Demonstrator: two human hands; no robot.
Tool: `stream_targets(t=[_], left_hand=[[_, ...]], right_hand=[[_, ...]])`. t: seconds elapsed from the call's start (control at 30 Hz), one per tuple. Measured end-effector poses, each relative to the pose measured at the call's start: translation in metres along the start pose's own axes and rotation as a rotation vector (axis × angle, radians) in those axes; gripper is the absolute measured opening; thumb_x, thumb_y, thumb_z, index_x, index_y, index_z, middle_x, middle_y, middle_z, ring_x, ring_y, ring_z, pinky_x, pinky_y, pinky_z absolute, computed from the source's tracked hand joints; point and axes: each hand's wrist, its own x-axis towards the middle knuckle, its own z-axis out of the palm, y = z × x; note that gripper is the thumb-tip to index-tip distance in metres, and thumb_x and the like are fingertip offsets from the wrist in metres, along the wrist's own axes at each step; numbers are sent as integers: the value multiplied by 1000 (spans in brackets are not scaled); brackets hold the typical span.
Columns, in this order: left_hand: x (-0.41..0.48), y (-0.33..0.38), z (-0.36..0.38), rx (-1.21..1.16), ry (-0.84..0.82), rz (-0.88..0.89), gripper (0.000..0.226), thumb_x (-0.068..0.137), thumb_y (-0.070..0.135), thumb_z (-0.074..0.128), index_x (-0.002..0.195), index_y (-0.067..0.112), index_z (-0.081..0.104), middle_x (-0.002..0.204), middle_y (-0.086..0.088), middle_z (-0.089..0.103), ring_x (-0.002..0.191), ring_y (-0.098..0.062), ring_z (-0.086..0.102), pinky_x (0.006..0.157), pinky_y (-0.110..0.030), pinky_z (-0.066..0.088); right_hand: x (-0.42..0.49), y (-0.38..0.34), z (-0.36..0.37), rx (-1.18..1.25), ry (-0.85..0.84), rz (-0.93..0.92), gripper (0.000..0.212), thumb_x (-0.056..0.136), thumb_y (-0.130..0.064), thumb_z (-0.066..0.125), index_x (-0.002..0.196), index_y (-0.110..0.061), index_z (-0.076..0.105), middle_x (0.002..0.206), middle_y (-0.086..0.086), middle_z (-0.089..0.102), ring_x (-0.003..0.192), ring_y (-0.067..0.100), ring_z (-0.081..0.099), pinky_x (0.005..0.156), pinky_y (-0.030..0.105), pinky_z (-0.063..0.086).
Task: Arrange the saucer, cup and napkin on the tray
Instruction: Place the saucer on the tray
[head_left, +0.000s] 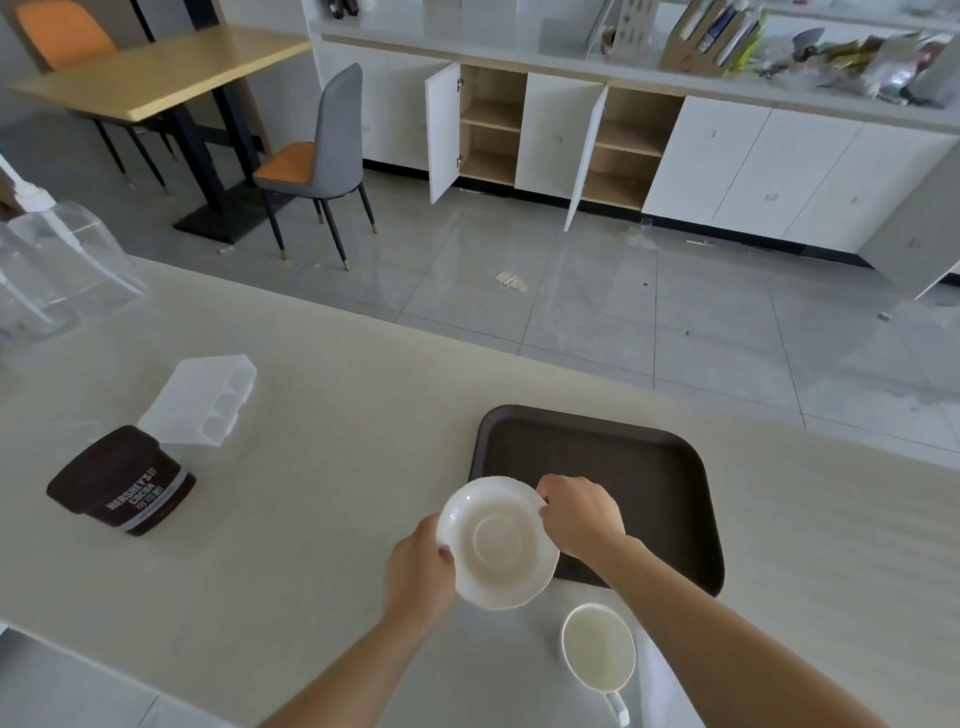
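A white saucer (497, 543) is held above the counter at the near left corner of the dark brown tray (639, 467). My left hand (420, 569) grips its left rim and my right hand (581, 514) grips its right rim. The tray lies flat with nothing on it. A white cup (598, 647) stands upright on the counter in front of the tray, handle toward me. A pale napkin (662, 680) lies beside the cup, partly hidden under my right forearm.
A brown cocoa tub (122, 480) lies at the left, with a translucent plastic mould (202, 397) behind it. Clear plastic containers (57, 265) stand at the far left. The counter's far edge (519, 358) drops to the tiled floor.
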Motion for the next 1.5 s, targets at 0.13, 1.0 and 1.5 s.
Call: stream_targets(t=[0.13, 1.0, 1.5], left_hand=[[19, 14, 6, 36, -6, 25, 29, 81, 7, 40, 97, 22, 59, 81, 4, 64, 77, -21, 58, 61, -31, 42], [47, 33, 31, 188, -34, 37, 28, 85, 7, 43, 109, 15, 55, 86, 4, 59, 77, -18, 52, 64, -28, 38], [58, 35, 23, 206, -91, 1, 23, 77, 14, 46, 94, 24, 57, 82, 5, 64, 80, -22, 59, 69, -34, 51]], right_hand=[[18, 10, -4, 21, 7, 21, 18, 84, -11, 50, 95, -16, 63, 85, 4, 70, 80, 28, 66, 63, 36, 54], [62, 34, 7, 117, -12, 65, 20, 90, -12, 50, 104, -20, 63, 91, 3, 68, 79, 25, 63, 67, 36, 56], [61, 39, 14, 204, 7, 99, 21, 92, -17, 51, 107, -23, 64, 91, 0, 68, 79, 23, 62, 68, 34, 57]])
